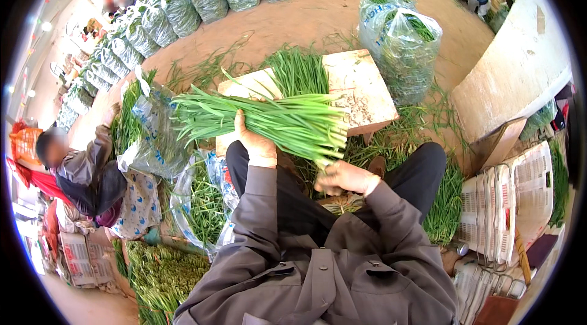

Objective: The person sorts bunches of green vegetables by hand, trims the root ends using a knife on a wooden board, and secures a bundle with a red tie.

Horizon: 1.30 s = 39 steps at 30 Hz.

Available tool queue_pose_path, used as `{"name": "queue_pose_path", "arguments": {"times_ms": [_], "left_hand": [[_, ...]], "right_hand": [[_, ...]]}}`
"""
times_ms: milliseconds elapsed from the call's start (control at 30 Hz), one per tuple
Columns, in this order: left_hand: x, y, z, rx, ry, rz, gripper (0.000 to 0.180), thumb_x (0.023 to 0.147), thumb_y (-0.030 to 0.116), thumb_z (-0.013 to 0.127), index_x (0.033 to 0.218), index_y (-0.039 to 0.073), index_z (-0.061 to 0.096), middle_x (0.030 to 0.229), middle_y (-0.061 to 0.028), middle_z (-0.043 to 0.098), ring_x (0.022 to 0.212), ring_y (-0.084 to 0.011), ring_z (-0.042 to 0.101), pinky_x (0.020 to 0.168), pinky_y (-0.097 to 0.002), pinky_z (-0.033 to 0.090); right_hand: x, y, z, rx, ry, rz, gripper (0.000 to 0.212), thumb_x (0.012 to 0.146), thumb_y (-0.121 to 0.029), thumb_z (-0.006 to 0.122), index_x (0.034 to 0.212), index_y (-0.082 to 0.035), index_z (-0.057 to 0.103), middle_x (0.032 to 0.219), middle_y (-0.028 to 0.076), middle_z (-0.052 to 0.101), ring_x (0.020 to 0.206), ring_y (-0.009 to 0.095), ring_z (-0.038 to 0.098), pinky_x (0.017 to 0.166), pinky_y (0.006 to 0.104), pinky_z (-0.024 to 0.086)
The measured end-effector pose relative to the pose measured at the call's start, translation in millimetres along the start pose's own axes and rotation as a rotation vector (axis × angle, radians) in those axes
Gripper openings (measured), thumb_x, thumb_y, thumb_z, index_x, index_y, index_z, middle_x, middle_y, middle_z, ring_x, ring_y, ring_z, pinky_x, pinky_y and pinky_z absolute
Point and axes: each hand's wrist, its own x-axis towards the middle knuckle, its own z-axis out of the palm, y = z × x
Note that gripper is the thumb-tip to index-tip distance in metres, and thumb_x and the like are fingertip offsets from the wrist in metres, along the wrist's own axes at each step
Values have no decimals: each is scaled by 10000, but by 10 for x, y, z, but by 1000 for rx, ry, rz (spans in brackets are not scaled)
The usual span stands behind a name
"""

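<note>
A large bunch of garlic chives [275, 118] lies across my left hand [255, 143], leaves to the left and pale stem ends to the right. My left fingers and thumb are closed around it, just above the near edge of a low wooden table [361, 83]. My right hand [347, 178] is below the stem ends, its fingers curled in and slightly blurred. A few pale stems reach into its grip, though its fingertips are partly hidden. Behind the held bunch, a second pile of garlic chives [299, 72] rests on the table.
Filled clear bags of greens [400, 50] stand behind the table; more line the back left [180, 10]. A co-worker [85, 166] sits at left beside an open bag [156, 132]. Loose chives [443, 209] lie by my right knee. Plastic crates [489, 209] stand at right.
</note>
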Motion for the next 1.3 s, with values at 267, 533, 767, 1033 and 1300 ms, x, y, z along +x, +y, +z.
{"name": "queue_pose_path", "arguments": {"times_ms": [267, 533, 767, 1033, 1300], "left_hand": [[-116, 193, 61, 152, -193, -213, 464, 900, 441, 729, 1153, 55, 680, 1083, -94, 706, 1078, -299, 650, 1095, -599, 479], [-572, -518, 67, 211, 153, -562, 444, 886, 253, 761, 1252, 24, 657, 1077, -131, 731, 1026, -296, 723, 982, -469, 590], [-650, -809, 295, 455, 41, -507, 446, 981, 272, 765, 1350, 59, 633, 1219, -71, 708, 1078, -217, 697, 966, -400, 579], [-219, -1070, 708, 265, 236, -774, 625, 1117, 582, 423, 1409, 64, 613, 1253, -115, 721, 1047, -279, 715, 934, -444, 597], [-41, -1457, 986, 651, 294, -546, 641, 1147, 531, 355, 1571, 63, 465, 1525, -140, 564, 1288, -272, 614, 1086, -437, 505]], "right_hand": [[-499, 341, -1074, -619, 985, 115, 984, 898, -483, 781, 1599, 65, 361, 1477, 338, 568, 1374, 415, 586, 1141, 449, 467], [202, -536, -248, -450, 285, -463, 1222, 674, -433, 995, 1563, 62, 318, 1467, 262, 534, 1400, 356, 522, 1191, 427, 399], [404, -47, -285, 35, 390, -493, 1096, 671, -211, 1016, 1568, -36, 412, 1443, 89, 612, 1304, 205, 587, 1119, 371, 465], [295, 332, -358, 512, 446, -336, 613, 838, -8, 811, 1411, -6, 594, 1260, 61, 713, 1132, 184, 668, 1026, 349, 520], [434, 1048, -352, 1146, 250, -401, 527, 875, -196, 777, 1341, -3, 623, 1225, 138, 725, 1076, 281, 724, 955, 458, 614]]}}
